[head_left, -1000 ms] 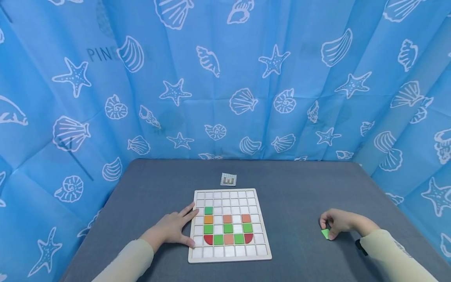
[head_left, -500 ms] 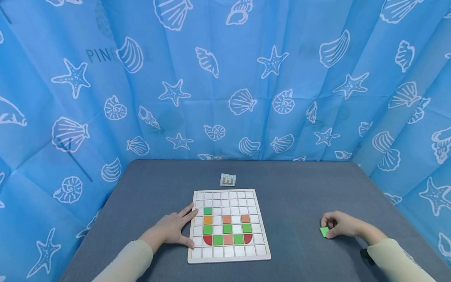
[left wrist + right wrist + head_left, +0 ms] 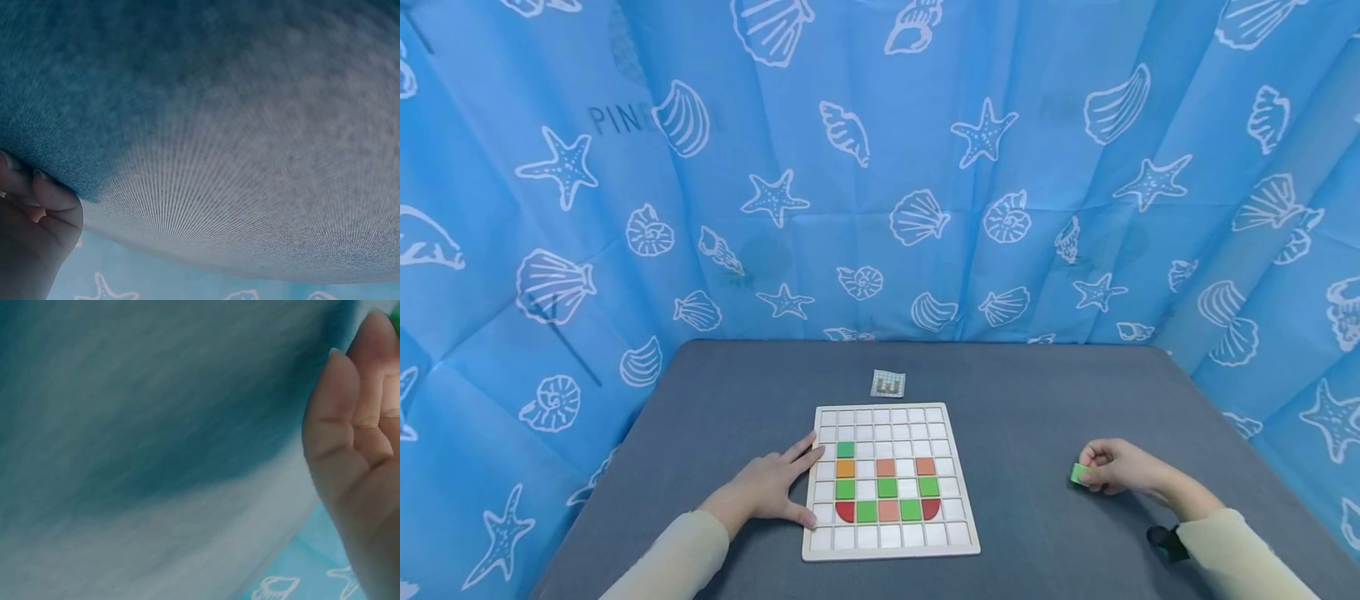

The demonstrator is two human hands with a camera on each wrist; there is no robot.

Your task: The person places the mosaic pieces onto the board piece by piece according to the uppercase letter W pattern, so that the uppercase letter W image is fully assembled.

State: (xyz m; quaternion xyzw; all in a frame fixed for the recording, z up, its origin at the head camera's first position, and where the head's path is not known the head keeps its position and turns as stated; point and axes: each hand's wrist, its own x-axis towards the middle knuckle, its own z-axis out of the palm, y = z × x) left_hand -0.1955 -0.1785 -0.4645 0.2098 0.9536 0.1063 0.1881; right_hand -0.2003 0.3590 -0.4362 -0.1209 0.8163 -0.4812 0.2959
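On the table lies a white grid board (image 3: 890,537) with a pale raised frame. Several coloured tiles sit in its cells: green, orange and salmon squares, plus two red rounded tiles (image 3: 845,511) at the lower corners of the pattern. My left hand (image 3: 767,487) rests along the board's left edge, fingers spread, thumb near the lower corner. Well to the right of the board, my right hand (image 3: 1116,468) pinches a green square tile (image 3: 1079,473) between thumb and fingers. In the right wrist view only a sliver of that green tile (image 3: 396,322) shows past the fingertips.
A small printed card (image 3: 888,383) with a grid pattern lies just behind the board. The grey cloth-covered table (image 3: 1015,417) ends at a blue curtain (image 3: 880,167) with white shell prints. A dark wrist device (image 3: 1167,543) hangs below the right sleeve.
My right hand has risen slightly away from me, and the pinched green tile has shifted a little left and up. My left hand and the board have stayed put.
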